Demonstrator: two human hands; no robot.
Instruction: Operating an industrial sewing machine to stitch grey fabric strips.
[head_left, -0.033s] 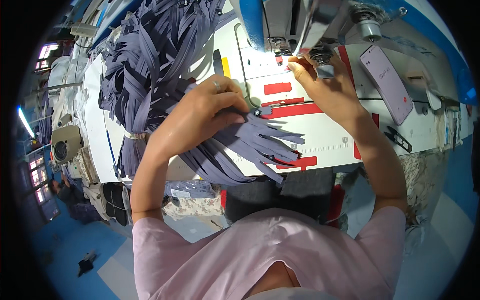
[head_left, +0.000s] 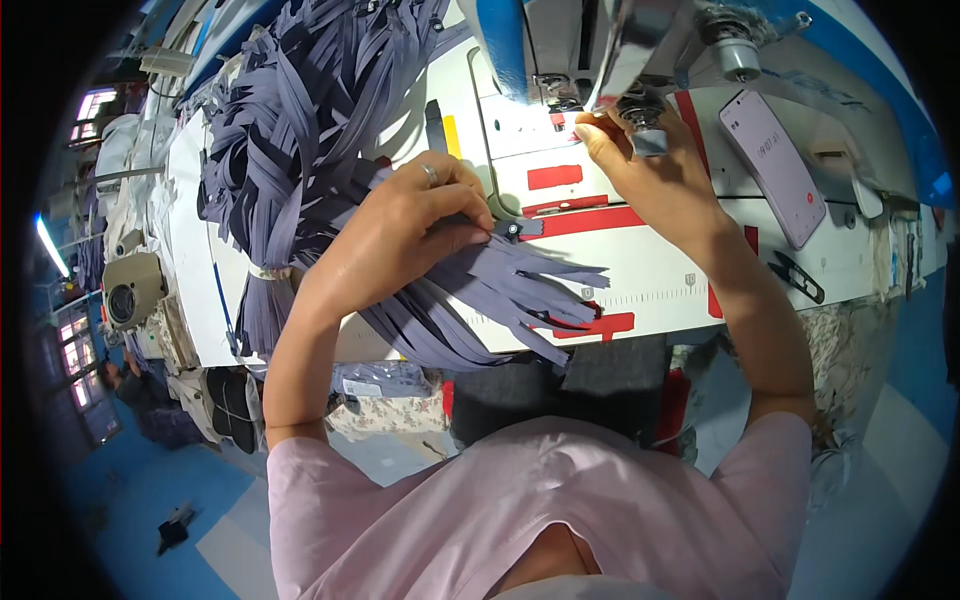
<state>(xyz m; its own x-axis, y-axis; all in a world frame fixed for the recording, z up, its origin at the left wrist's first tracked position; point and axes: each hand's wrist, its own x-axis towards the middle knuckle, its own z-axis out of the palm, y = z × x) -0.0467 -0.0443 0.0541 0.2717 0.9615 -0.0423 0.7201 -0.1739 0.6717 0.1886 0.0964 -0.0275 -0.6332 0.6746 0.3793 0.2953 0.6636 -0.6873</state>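
Note:
My left hand (head_left: pixel 405 225) is closed in a pinch over a bunch of grey-purple zippers (head_left: pixel 500 285). One zipper end (head_left: pixel 518 229), with a small dark round fitting, sticks out beyond its fingertips toward the right. My right hand (head_left: pixel 660 175) is beside the needle area of a sewing machine (head_left: pixel 625 50), thumb and forefinger drawn together. A machine part hides some of its fingers, and what they hold, if anything, is too small to make out. The zippers' loose ends fan over the white machine table (head_left: pixel 650 270).
A large heap of grey-purple zippers (head_left: pixel 290 130) lies at the left, partly tied with a pale band (head_left: pixel 268 272). To the right are a phone (head_left: pixel 775 165) and black thread snips (head_left: pixel 797 278). Red tape (head_left: pixel 555 177) marks the table. A plastic-wrapped packet (head_left: pixel 380 380) lies below its front edge.
The zipper end at my left fingertips has shifted very slightly downward, and the fingers with it. My right hand stays in place.

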